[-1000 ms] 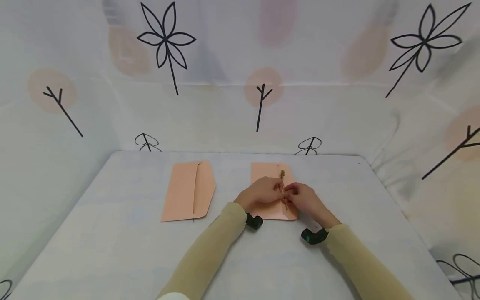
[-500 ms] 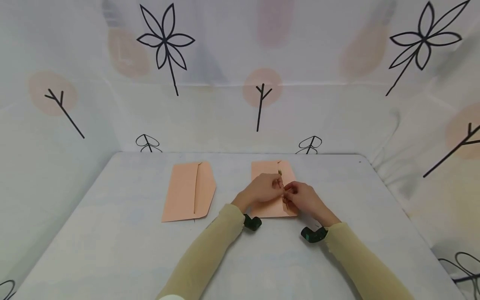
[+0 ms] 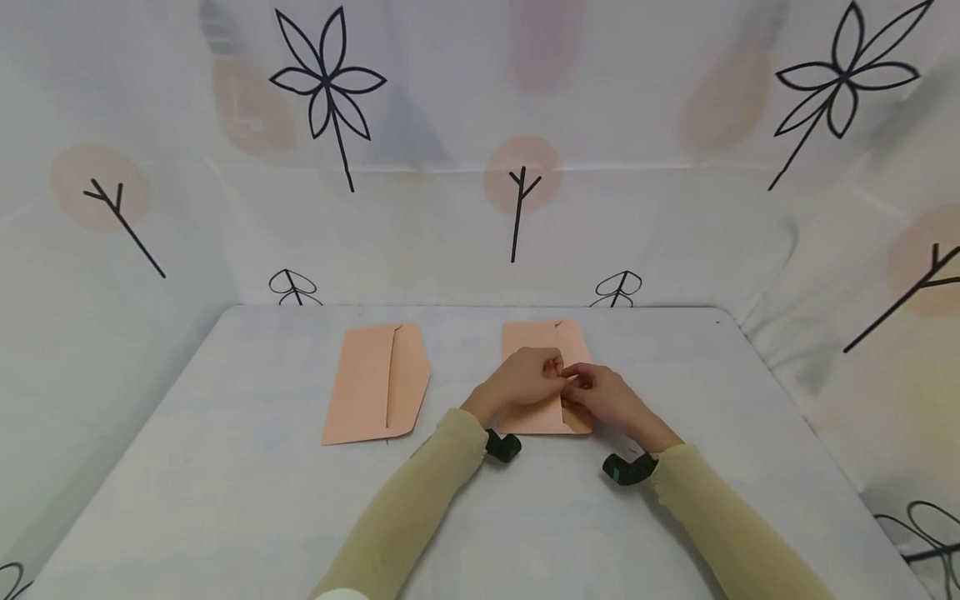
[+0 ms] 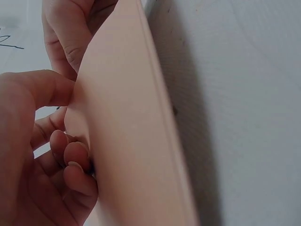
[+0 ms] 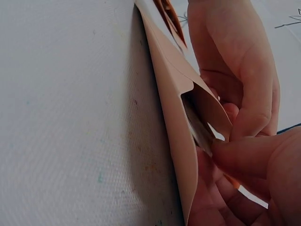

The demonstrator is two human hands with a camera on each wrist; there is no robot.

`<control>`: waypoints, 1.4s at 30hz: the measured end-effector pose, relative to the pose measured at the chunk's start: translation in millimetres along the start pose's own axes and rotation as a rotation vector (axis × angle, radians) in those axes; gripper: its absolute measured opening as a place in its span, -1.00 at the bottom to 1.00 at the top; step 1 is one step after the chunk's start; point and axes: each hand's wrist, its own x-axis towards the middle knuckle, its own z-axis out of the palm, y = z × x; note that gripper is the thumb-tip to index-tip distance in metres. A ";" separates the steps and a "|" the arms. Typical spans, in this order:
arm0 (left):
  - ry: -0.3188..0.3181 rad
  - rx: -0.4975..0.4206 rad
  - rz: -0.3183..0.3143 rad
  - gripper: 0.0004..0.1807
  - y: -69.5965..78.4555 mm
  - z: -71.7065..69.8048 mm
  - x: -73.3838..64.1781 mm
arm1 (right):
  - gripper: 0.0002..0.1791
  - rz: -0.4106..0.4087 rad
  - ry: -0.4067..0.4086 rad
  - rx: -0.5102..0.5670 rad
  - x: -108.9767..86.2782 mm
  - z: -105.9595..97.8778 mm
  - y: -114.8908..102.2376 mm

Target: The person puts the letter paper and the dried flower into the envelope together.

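Observation:
A peach paper envelope [image 3: 525,421] lies under both hands, its opening on the right side. My left hand [image 3: 525,377] pinches the envelope's edge between thumb and index finger; its other fingers curl beside the paper in the left wrist view. My right hand [image 3: 611,398] meets it at the opening. In the right wrist view, the envelope's mouth gapes and a narrow brownish dried flower sprig [image 5: 200,129] lies inside, its end at my right thumb [image 5: 235,153]. From the head view the sprig is hidden by the hands and paper.
Another peach envelope [image 3: 360,383] lies flat to the left, its flap unfolded to the right. Both rest on a white table [image 3: 225,467]. A patterned cloth [image 3: 420,233] hangs behind the table's far edge.
The dried flower sprig, visible above and below the fingers a second ago, has slid leftward into the envelope and out of the head view. Both hands have barely moved.

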 end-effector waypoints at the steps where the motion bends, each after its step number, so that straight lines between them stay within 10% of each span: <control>1: 0.001 -0.002 0.000 -0.90 -0.1 0.1 0.1 | -0.62 0.000 -0.011 0.012 0.3 0.0 0.6; 21: -0.032 0.051 0.009 -0.86 -0.4 5.1 1.5 | -0.68 -0.016 -0.009 0.308 -3.4 -0.2 10.9; 42: -0.075 0.125 -0.010 -0.89 2.0 4.1 0.5 | -0.70 -0.035 0.022 0.263 -11.7 -14.3 16.2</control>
